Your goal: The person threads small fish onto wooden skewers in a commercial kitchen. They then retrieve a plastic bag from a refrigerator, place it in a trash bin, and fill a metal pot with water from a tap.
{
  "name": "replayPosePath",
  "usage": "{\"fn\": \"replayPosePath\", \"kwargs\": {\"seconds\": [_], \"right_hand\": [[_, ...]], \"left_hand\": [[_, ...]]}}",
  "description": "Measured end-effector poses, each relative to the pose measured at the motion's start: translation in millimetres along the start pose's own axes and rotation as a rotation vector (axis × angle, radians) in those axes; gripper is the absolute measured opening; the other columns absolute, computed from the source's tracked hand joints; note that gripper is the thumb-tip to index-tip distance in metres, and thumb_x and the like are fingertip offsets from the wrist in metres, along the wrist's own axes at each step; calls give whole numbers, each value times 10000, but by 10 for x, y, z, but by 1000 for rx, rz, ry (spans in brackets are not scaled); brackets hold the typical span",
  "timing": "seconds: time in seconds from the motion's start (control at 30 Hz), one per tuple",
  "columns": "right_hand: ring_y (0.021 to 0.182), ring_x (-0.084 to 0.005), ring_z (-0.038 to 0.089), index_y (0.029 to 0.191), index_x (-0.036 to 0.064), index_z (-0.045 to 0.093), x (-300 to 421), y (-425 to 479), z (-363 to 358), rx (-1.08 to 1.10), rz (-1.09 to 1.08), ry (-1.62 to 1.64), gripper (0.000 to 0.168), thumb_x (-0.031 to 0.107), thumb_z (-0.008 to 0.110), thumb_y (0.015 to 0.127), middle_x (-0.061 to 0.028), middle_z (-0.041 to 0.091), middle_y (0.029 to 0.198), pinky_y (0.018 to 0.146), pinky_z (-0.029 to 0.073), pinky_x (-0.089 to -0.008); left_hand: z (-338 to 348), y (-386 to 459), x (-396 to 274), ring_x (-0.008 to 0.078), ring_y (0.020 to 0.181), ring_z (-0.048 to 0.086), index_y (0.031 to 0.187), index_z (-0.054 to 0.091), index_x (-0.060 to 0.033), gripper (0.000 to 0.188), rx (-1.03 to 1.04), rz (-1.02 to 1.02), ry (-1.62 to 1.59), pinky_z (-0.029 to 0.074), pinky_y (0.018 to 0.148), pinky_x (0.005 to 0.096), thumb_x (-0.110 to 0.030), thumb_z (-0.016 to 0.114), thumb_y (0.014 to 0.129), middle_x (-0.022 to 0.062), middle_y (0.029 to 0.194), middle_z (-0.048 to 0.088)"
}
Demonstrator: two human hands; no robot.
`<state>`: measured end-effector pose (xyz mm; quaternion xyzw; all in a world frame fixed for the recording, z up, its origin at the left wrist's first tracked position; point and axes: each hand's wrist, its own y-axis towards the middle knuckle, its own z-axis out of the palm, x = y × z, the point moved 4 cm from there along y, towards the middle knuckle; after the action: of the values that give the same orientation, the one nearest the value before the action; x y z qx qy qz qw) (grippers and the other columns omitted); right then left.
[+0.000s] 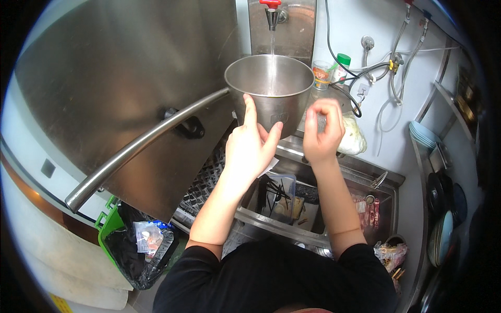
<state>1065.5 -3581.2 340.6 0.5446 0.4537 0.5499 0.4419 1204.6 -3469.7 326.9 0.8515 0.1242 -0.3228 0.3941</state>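
Observation:
A stream of water runs from a red-handled tap (pixel 272 17) into a deep stainless steel pot (pixel 270 103), whose open mouth faces up at me. My left hand (pixel 252 141) is in front of the pot, index finger pointing up by its rim and thumb spread toward its wall. Whether those fingers touch the steel, I cannot tell. Off the pot's right side my right hand (pixel 323 131) is raised, fingers loosely curled, a gap between them and the thumb. Nothing shows in it, and it is slightly blurred.
A long steel bar handle (pixel 148 144) crosses the left side, above a peg rack (pixel 203 184). Below are a sink basin (pixel 313 231) with a plastic container (pixel 283 191), meat (pixel 370 213) in another basin, and a lined green bin (pixel 109 234). A bagged cabbage (pixel 352 135) sits right.

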Motion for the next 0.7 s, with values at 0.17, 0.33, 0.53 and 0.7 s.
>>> {"fn": "replayPosePath", "kwargs": {"seconds": [0.17, 0.33, 0.53, 0.7], "right_hand": [[911, -166, 677, 1199, -20, 598, 170, -579, -18, 398, 755, 408, 323, 175, 704, 965, -127, 693, 1056, 757, 536, -301], [961, -149, 689, 1232, -2, 590, 161, -857, 142, 528, 1091, 790, 284, 146, 674, 1005, -117, 705, 1116, 776, 559, -276], [933, -122, 688, 1197, -16, 605, 37, -982, 219, 384, 1032, 950, 209, 16, 647, 995, -88, 709, 1065, 795, 563, -263], [917, -98, 672, 1215, -24, 606, 95, -897, 144, 323, 1032, 892, 241, -50, 621, 976, -74, 696, 1037, 790, 540, -248]], "left_hand": [[-31, 14, 11, 91, 573, 629, 1593, 195, 106, 846, 53, -68, -224, 531, 618, 259, -185, 702, 981, 63, 630, 670], [1, 17, 72, 64, 643, 614, 1606, 187, 82, 823, 26, -34, -369, 535, 688, 242, -143, 686, 993, 49, 693, 676], [20, 30, 121, 58, 723, 608, 1620, 184, 54, 845, 40, -14, -507, 529, 709, 223, -72, 713, 973, 58, 869, 701], [-3, 56, 111, 95, 790, 669, 1592, 189, 109, 934, 11, 76, -490, 560, 692, 231, -99, 774, 894, 110, 962, 731]]}}
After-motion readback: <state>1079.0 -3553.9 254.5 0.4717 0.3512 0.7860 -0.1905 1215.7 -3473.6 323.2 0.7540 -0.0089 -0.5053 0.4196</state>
